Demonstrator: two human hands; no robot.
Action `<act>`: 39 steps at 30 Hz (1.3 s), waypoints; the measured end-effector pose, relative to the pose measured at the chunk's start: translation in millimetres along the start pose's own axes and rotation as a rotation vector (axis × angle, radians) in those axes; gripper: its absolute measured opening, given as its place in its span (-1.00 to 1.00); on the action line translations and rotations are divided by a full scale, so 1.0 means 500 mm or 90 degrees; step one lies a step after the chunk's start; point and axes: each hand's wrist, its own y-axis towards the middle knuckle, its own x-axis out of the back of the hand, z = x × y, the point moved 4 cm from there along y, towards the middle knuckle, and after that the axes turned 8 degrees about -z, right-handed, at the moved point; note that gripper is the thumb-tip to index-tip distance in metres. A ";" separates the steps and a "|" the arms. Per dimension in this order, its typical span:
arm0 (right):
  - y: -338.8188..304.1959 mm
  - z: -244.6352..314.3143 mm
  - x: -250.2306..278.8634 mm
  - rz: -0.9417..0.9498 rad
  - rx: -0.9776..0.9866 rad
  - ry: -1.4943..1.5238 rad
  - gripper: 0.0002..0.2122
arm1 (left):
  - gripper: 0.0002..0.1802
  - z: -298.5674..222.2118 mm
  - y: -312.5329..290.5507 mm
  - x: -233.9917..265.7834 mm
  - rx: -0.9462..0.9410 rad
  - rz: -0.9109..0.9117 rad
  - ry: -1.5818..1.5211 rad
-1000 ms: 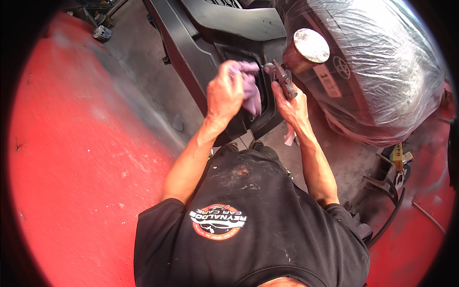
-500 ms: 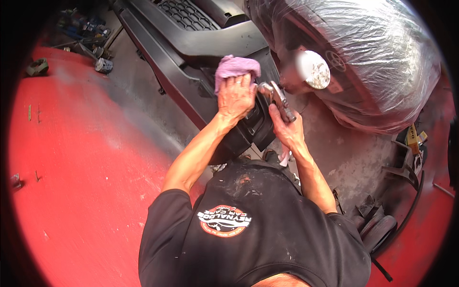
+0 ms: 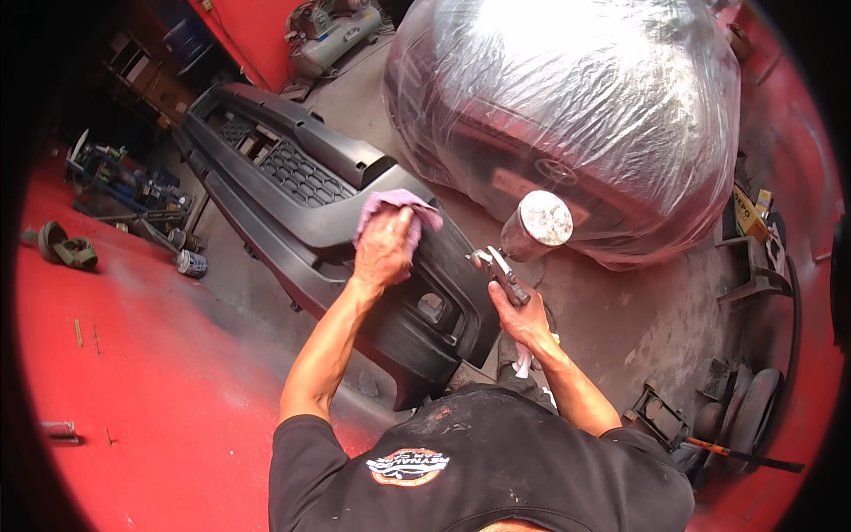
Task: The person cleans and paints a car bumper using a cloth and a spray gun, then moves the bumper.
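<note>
The bumper (image 3: pixel 288 217) runs from before the person toward the far left. The left hand (image 3: pixel 382 255) holds the cloth (image 3: pixel 422 213) over its nearer part; rightward, the right hand (image 3: pixel 526 319) holds the spray gun (image 3: pixel 508 282). Beyond the gun stands the car (image 3: pixel 567 97), with the compressor (image 3: pixel 334 43) left of it.

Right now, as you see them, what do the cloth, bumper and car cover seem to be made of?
Cloth: probably soft fabric, matt, loosely folded; fibre unclear.
Bumper: probably moulded plastic, satin black, by its smooth curves and soft highlights.
Car cover: likely thin plastic film, glossy and see-through, with shining wrinkles.
</note>
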 end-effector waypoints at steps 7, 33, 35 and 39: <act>-0.001 -0.082 0.060 -0.012 -0.049 0.061 -0.63 | -0.26 0.024 0.089 -0.148 0.028 0.207 0.347; -0.072 -0.153 0.009 0.035 0.292 -0.030 -0.69 | -0.51 -0.308 -0.554 0.116 0.403 -0.071 0.388; -0.135 -0.165 -0.022 0.015 0.320 -0.048 -0.67 | -0.52 -0.306 -0.571 0.113 0.393 -0.074 0.354; -0.198 -0.129 -0.038 0.013 0.267 -0.106 -0.56 | -0.50 -0.307 -0.570 0.135 0.387 -0.074 0.371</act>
